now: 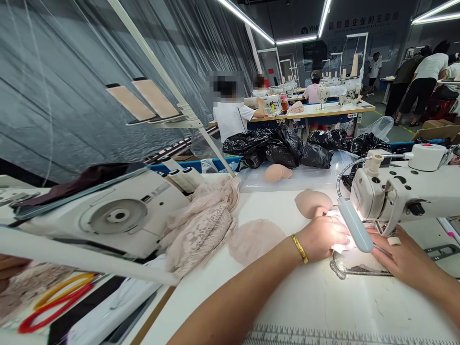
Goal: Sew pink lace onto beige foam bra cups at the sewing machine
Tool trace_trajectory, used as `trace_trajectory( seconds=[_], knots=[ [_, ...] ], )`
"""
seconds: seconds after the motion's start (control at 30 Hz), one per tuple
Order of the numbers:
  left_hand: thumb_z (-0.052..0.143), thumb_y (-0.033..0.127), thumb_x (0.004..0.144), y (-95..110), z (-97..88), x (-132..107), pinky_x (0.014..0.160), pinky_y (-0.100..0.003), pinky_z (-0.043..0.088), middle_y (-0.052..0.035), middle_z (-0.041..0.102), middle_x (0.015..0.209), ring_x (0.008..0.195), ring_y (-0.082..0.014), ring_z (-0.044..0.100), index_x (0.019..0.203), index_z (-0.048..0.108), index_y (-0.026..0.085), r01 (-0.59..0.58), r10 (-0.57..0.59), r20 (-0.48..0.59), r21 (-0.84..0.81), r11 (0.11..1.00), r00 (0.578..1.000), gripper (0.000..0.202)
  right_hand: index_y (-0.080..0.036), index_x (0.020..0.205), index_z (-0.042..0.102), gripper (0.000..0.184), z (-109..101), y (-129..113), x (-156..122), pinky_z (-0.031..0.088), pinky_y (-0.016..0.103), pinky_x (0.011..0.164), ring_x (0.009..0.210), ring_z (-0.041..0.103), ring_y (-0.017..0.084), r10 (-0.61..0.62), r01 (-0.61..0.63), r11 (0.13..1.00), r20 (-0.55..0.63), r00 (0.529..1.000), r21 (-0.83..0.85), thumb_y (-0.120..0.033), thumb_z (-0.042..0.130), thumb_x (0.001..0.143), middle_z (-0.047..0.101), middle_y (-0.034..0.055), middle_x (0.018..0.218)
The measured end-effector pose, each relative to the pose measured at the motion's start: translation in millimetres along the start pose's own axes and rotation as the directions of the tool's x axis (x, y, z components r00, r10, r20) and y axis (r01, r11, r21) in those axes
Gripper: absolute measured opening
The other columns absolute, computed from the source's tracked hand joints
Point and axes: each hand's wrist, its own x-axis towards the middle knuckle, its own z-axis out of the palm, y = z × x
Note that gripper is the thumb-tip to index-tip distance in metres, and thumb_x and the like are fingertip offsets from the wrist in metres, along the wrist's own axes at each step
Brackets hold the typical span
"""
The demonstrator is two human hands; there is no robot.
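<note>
Under the sewing machine's (372,191) head, my left hand (323,235), with a gold bangle at the wrist, is closed on a pale piece of fabric (341,245). A beige moulded bra cup (312,203) lies just beyond its fingers. My right hand (404,256) is by the needle area, its fingers partly hidden by the machine. Between its thumb and fingers is a thin metal tool (383,249) that looks like tweezers. A lit grey lamp (355,225) hangs between both hands and hides the stitching point. A round sheer fabric piece (257,241) lies left of my left forearm.
Beige lace fabric (204,220) is heaped at the left, beside another sewing machine (118,215). Stacked cups (277,173) and black plastic bags (280,146) are behind the table. A ruler (345,334) runs along the front edge. Another person's hand (12,268) shows far left.
</note>
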Motion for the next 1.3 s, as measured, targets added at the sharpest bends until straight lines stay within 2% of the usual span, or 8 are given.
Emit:
trace_trajectory(
  seconds=[0.07,0.17,0.37,0.73,0.9,1.03,1.13,1.3],
  knots=[
    [0.060,0.008,0.083,0,0.8,0,0.098,-0.050,0.025,0.0002,0.070,0.134,0.124,-0.0277,0.058,0.110,0.072,0.029,0.008,-0.008,-0.006,-0.012,1.000,1.000,0.037,-0.033,0.098,0.076,0.033,0,1,-2,0.056,0.044,0.087,0.104,0.067,0.031,0.031,-0.030,0.999,-0.016,0.999,0.029,-0.038,0.044,0.104,0.077,0.0056,0.101],
    [0.061,0.012,0.085,-1,2.9,-1,0.099,-0.050,0.025,-0.0008,0.071,0.133,0.123,-0.0275,0.059,0.111,0.072,0.029,0.026,-0.026,-0.007,-0.016,1.000,1.000,0.033,-0.028,0.097,0.071,0.031,2,1,-4,0.058,0.044,0.085,0.102,0.068,0.030,0.088,-0.084,0.993,-0.050,0.995,0.083,-0.041,0.043,0.104,0.074,0.0074,0.104],
    [0.063,0.020,0.090,0,6.8,-1,0.101,-0.050,0.025,-0.0046,0.073,0.129,0.120,-0.0281,0.060,0.116,0.072,0.030,0.034,-0.034,-0.021,-0.013,0.999,0.999,0.030,-0.025,0.096,0.066,0.032,5,2,-3,0.058,0.047,0.085,0.101,0.067,0.030,0.168,-0.166,0.978,-0.005,0.986,0.130,-0.042,0.040,0.105,0.072,0.0092,0.102],
    [0.057,0.021,0.094,4,5.5,-2,0.101,-0.050,0.024,-0.0058,0.072,0.131,0.117,-0.0286,0.060,0.114,0.073,0.029,0.024,-0.025,-0.027,-0.024,0.999,0.999,0.027,-0.024,0.106,0.068,0.034,7,2,-5,0.058,0.045,0.080,0.096,0.069,0.030,0.104,-0.096,0.992,-0.095,0.990,0.084,-0.042,0.040,0.105,0.074,0.0096,0.100],
    [0.059,0.013,0.088,6,1.6,-2,0.097,-0.049,0.025,-0.0020,0.071,0.135,0.115,-0.0272,0.062,0.115,0.072,0.030,0.033,-0.033,-0.014,-0.032,0.999,0.999,0.035,-0.024,0.108,0.067,0.032,11,5,-8,0.057,0.047,0.087,0.100,0.069,0.030,0.086,-0.080,0.995,-0.092,0.992,0.067,-0.041,0.040,0.105,0.075,0.0093,0.102],
    [0.061,0.012,0.085,8,0.3,-2,0.096,-0.050,0.024,-0.0037,0.073,0.129,0.110,-0.0273,0.063,0.112,0.075,0.030,0.061,-0.061,0.019,-0.011,0.998,0.998,0.035,-0.025,0.104,0.067,0.031,12,6,-10,0.056,0.046,0.090,0.104,0.069,0.031,0.090,-0.086,0.995,-0.085,0.992,0.055,-0.041,0.041,0.105,0.074,0.0095,0.102],
    [0.060,0.016,0.089,7,3.6,-2,0.095,-0.050,0.024,-0.0052,0.074,0.126,0.110,-0.0280,0.062,0.111,0.075,0.029,0.074,-0.074,-0.011,-0.005,0.997,0.997,0.030,-0.025,0.099,0.065,0.029,8,3,-9,0.057,0.042,0.085,0.102,0.069,0.029,0.096,-0.091,0.994,-0.084,0.992,0.066,-0.040,0.041,0.104,0.074,0.0091,0.104],
    [0.059,0.019,0.093,9,11.4,-4,0.092,-0.048,0.025,-0.0082,0.070,0.135,0.118,-0.0294,0.058,0.122,0.072,0.027,0.052,-0.051,-0.111,0.006,0.999,0.992,0.033,-0.026,0.096,0.064,0.025,4,2,-8,0.058,0.039,0.082,0.104,0.069,0.028,0.085,-0.082,0.995,-0.054,0.995,0.059,-0.037,0.042,0.103,0.073,0.0086,0.109]
  ],
)
